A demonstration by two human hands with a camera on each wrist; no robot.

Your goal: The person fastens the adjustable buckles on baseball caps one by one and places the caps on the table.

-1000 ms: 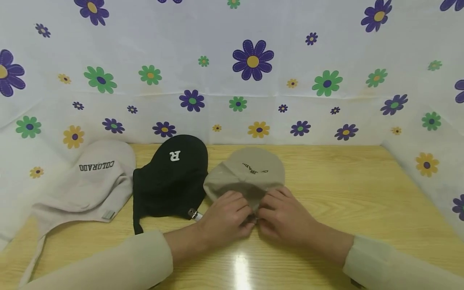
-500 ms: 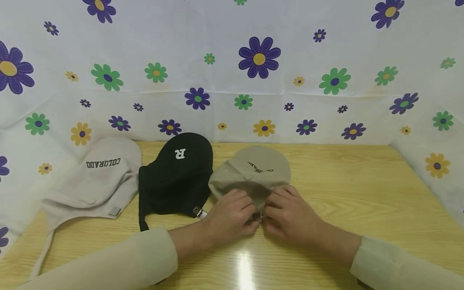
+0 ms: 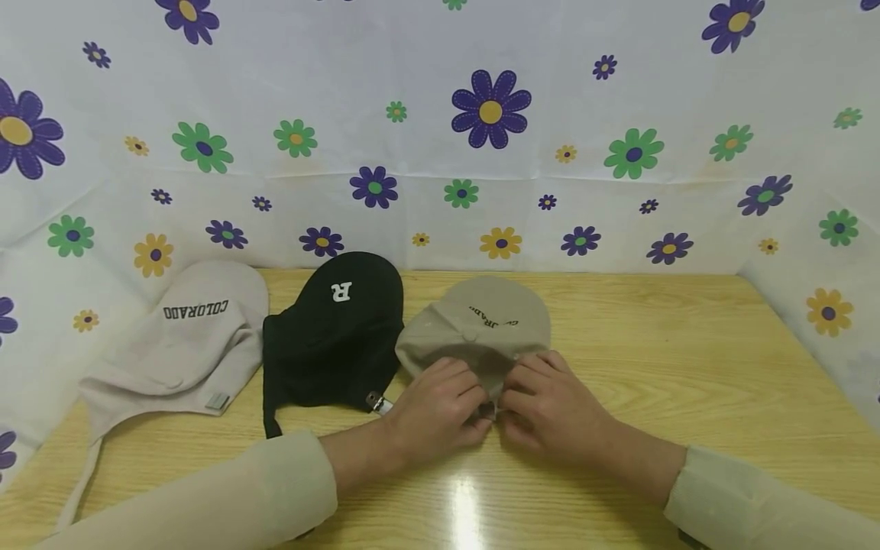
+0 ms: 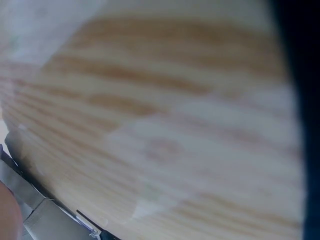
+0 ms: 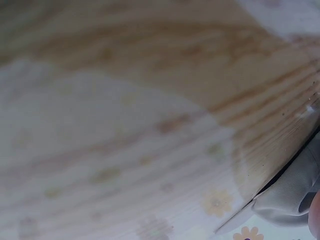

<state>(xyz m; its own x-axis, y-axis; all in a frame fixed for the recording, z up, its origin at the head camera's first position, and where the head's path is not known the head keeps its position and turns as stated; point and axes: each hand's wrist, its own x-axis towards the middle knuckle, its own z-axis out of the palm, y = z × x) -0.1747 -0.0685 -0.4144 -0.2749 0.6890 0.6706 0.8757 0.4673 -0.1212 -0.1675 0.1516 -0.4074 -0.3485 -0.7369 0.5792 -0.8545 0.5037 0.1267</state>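
Observation:
A beige cap [image 3: 491, 305] with dark lettering lies on the table, its brim toward the back wall. Both hands are at its near edge. My left hand [image 3: 440, 405] pinches that edge with curled fingers, and my right hand [image 3: 546, 401] grips it close beside. Most of what lies between the fingertips is hidden. In the left wrist view, grey-looking cap fabric [image 4: 57, 220] shows at the lower left beside part of a finger [image 4: 7, 215]. The right wrist view catches the cap's fabric [image 5: 290, 192] and a fingertip [image 5: 315, 215] at its right edge.
Left of the beige cap lies a black cap [image 3: 330, 351] with a white R, its strap ending in a metal clasp [image 3: 378, 403] near my left wrist. Farther left is a pale COLORADO cap [image 3: 186, 344] with a long strap. A flowered cloth [image 3: 426, 92] hangs behind the wooden table [image 3: 660, 344].
The head view has shifted slightly, so the whole scene sits a little farther right. Both hands keep their hold on the beige cap's near edge, with no clear movement.

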